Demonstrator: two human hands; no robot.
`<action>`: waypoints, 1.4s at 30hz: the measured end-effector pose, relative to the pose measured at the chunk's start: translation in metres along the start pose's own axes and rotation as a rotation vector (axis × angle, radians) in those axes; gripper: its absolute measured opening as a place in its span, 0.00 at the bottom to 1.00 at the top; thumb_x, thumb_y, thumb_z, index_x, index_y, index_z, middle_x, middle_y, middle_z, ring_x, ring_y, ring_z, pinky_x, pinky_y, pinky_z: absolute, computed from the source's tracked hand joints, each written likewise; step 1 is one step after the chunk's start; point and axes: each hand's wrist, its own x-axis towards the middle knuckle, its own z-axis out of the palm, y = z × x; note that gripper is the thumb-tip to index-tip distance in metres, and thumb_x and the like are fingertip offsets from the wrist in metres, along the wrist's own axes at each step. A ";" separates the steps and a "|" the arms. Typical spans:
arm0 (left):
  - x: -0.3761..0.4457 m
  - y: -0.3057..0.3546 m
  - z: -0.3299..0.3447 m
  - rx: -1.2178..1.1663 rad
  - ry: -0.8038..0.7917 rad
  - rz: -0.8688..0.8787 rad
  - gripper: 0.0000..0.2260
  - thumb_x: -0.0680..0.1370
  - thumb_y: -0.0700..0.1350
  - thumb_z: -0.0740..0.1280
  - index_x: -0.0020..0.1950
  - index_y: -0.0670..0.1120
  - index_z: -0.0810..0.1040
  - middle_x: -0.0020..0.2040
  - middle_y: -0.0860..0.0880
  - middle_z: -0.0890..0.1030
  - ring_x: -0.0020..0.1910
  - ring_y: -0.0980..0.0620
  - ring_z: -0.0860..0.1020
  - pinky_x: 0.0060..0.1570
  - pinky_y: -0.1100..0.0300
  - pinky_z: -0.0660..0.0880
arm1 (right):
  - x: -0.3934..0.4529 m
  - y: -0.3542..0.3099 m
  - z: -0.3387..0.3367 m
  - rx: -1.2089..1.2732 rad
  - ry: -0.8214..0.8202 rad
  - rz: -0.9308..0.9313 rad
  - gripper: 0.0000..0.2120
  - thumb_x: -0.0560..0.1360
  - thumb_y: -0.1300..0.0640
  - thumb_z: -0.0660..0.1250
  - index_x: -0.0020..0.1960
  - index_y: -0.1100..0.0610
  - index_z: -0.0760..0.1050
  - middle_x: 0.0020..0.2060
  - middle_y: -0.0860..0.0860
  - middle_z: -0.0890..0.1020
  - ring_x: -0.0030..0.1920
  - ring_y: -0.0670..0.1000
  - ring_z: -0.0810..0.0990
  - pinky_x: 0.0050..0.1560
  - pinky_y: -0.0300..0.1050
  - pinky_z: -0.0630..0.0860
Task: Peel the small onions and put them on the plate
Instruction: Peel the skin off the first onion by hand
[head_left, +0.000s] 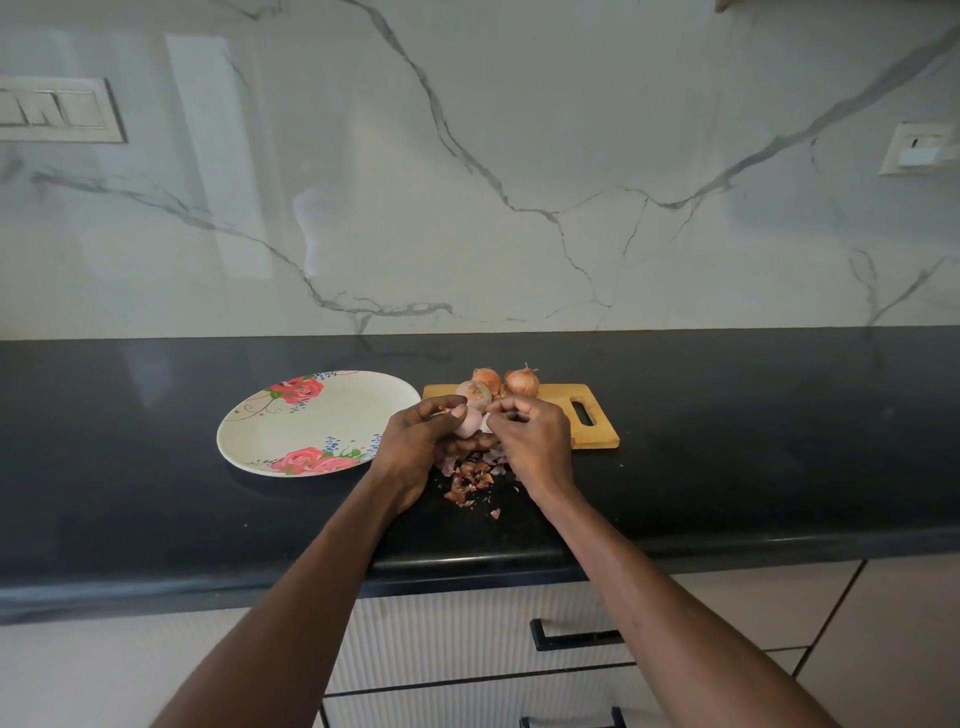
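Held just right of the flowered plate, above the dark surface: one pale, part-peeled onion, gripped in the curled fingers of the left hand, thumb laid over its top. Pressed against the onion's right side, the right hand, fingers bunched and apparently pinching at skin there, though exactly what sits between the fingertips cannot be told. Long axis of the onion not readable, too much hidden by the fingers. Plate bare of onions as yet, lying directly left of the held onion, so nearer the left hand; probably a short leftward carry once the skin is off. Right of the plate, a wooden cutting board with three unpeeled onions at its far edge, just behind the hands. Below the hands, nearer than the plate's right rim, a loose heap of peelings.
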 end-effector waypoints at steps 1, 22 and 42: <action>0.001 -0.001 -0.001 -0.002 0.006 -0.008 0.10 0.80 0.35 0.66 0.60 0.34 0.77 0.51 0.36 0.85 0.46 0.40 0.86 0.41 0.57 0.84 | 0.000 0.000 0.000 0.001 -0.002 -0.001 0.06 0.74 0.62 0.73 0.43 0.52 0.85 0.37 0.45 0.85 0.40 0.47 0.85 0.44 0.57 0.83; 0.012 -0.003 -0.009 -0.147 0.026 -0.002 0.10 0.80 0.31 0.62 0.59 0.36 0.78 0.54 0.37 0.84 0.50 0.44 0.84 0.60 0.47 0.77 | 0.001 0.001 0.003 -0.095 -0.088 -0.113 0.11 0.75 0.59 0.74 0.57 0.57 0.85 0.50 0.48 0.87 0.50 0.42 0.84 0.52 0.39 0.80; -0.001 0.001 0.004 -0.133 -0.085 -0.054 0.22 0.72 0.41 0.71 0.63 0.35 0.73 0.49 0.40 0.86 0.51 0.46 0.85 0.47 0.58 0.83 | -0.002 -0.002 0.002 0.009 -0.116 -0.109 0.05 0.74 0.55 0.75 0.48 0.55 0.87 0.38 0.45 0.86 0.42 0.45 0.85 0.42 0.46 0.83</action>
